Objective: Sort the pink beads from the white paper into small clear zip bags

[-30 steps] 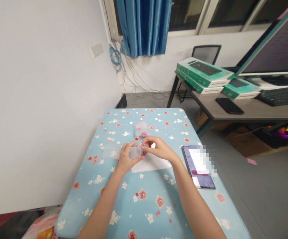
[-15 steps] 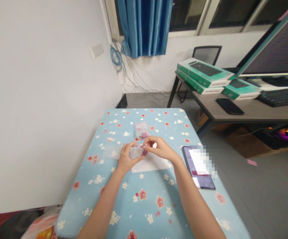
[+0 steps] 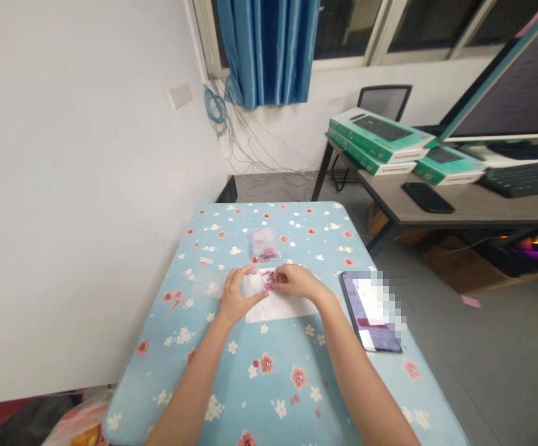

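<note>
My left hand [image 3: 235, 300] is wrapped round a small clear round container [image 3: 252, 284], tilted so its round opening faces me. Beside it, pink-red beads [image 3: 268, 280] lie in a loose pile on a white sheet of paper [image 3: 284, 307]. The fingertips of my right hand [image 3: 300, 282] are pinched together at the right side of that pile; whatever is between them is hidden. Just beyond my hands sits a small clear zip bag [image 3: 263, 240] with more pink beads at its near end.
The table has a blue flowered cover [image 3: 269, 402]. A phone [image 3: 372, 313], partly blurred out, lies at its right edge. Clear plastic [image 3: 207, 285] lies left of my left hand. A desk [image 3: 403, 204] with green keyboard boxes [image 3: 380, 139] stands right, a white wall left.
My right hand has moved down from beside the container's rim to the beads on the paper. My left hand keeps the container in nearly the same place.
</note>
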Demonstrator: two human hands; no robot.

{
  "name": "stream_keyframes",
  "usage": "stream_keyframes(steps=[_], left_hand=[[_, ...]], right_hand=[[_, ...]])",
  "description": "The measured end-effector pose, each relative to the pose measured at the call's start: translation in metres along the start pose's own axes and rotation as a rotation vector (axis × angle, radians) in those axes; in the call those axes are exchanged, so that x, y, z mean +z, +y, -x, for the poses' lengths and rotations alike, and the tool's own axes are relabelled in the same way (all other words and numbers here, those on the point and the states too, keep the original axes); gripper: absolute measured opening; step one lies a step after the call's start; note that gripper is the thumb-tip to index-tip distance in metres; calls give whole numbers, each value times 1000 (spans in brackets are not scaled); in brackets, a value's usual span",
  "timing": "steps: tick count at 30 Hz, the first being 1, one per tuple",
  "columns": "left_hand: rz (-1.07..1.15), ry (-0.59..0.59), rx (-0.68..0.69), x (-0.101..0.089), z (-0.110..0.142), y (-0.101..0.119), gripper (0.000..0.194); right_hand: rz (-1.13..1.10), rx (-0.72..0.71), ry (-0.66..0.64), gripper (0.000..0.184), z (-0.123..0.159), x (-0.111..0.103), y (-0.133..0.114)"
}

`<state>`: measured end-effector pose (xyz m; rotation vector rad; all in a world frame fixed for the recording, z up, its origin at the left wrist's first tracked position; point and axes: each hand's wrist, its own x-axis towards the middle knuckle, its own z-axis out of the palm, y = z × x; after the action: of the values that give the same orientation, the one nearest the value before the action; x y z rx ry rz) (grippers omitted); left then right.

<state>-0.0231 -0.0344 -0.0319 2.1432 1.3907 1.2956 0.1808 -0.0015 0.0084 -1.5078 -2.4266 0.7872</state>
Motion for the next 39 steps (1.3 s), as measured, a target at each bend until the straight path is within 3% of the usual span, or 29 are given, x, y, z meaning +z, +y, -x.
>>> stream_keyframes(steps=[16,29,39], left_hand=[[11,-11,-14,-1,0,1,56],[24,-4,36,-1,0,0,56],[-4,10,37,0,1,-2,57]], right_hand=[[10,-9,3,10,-2,4,3],[-446,-145,227,12,12,-27,-11],[-501,-242,206,8,11,-23,-30]])
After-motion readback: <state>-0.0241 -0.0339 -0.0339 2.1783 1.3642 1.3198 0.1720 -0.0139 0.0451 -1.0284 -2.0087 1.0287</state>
